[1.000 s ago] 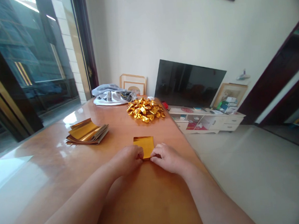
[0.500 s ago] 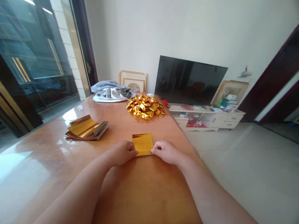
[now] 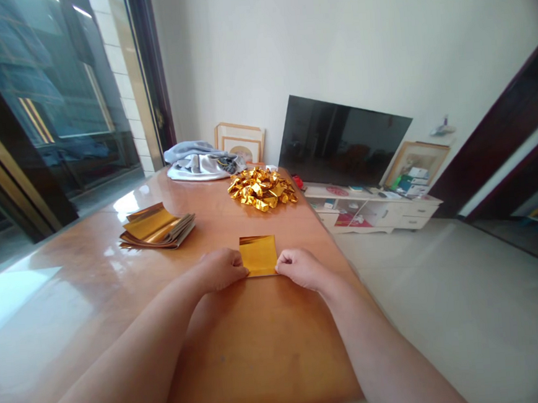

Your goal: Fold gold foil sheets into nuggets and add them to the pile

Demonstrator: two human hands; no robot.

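Observation:
A square sheet of gold foil paper (image 3: pixel 259 255) lies on the wooden table between my two hands, its shiny side up and a darker reflection along its far edge. My left hand (image 3: pixel 224 268) pinches its near left corner, fingers curled. At the near right corner, my right hand (image 3: pixel 299 267) pinches the sheet between thumb and forefinger. Farther left rests a loose stack of gold foil paper (image 3: pixel 156 226), some sheets curling upward. Beyond the sheet is a heap of folded gold foil pieces (image 3: pixel 262 189).
The glossy wooden table (image 3: pixel 243 346) has its right edge beside my right forearm. Grey-blue cloth (image 3: pixel 196 162) is bunched at the far end. Past it stand framed pictures (image 3: pixel 241 143), a television (image 3: pixel 343 140) and a white cabinet (image 3: pixel 386 211). A glass door (image 3: pixel 47 107) is at left.
The view has shifted slightly, so the tabletop things appear a little higher. Both hands still hold the sheet's near corners, and the sheet looks unchanged.

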